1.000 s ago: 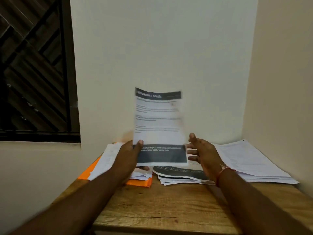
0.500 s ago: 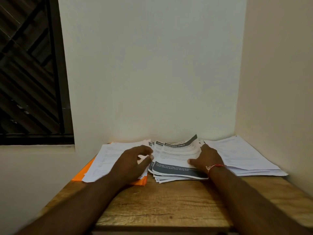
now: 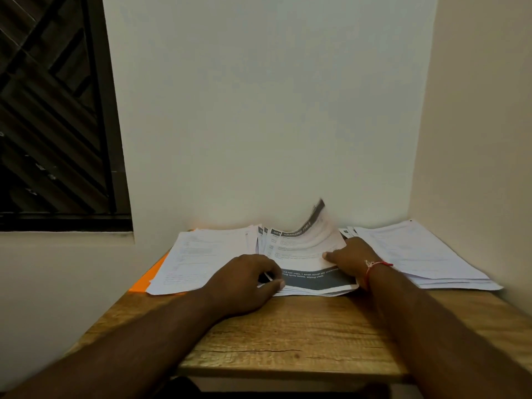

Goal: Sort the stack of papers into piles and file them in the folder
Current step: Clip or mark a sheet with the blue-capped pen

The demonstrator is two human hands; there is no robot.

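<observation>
Three piles of paper lie along the back of a wooden table [image 3: 288, 335]. The middle pile [image 3: 313, 280] has sheets with dark grey bands; its top sheet [image 3: 313, 231] curls up at the far end. My left hand [image 3: 244, 280] pinches the pile's front left corner. My right hand [image 3: 349, 257] presses flat on its right side. A left pile [image 3: 198, 257] of white printed sheets rests on an orange folder [image 3: 145, 279], of which only the left edge shows. Another white pile [image 3: 417, 254] lies at the right.
The table stands in a corner, with a wall [image 3: 259, 110] right behind the piles and another wall [image 3: 483, 139] on the right. A dark window [image 3: 51, 110] is at the left. Bare wood lies between the piles and the front edge.
A second ago my left hand held a grey-banded sheet upright. That sheet now lies on the middle pile, and both hands have come down onto the pile.
</observation>
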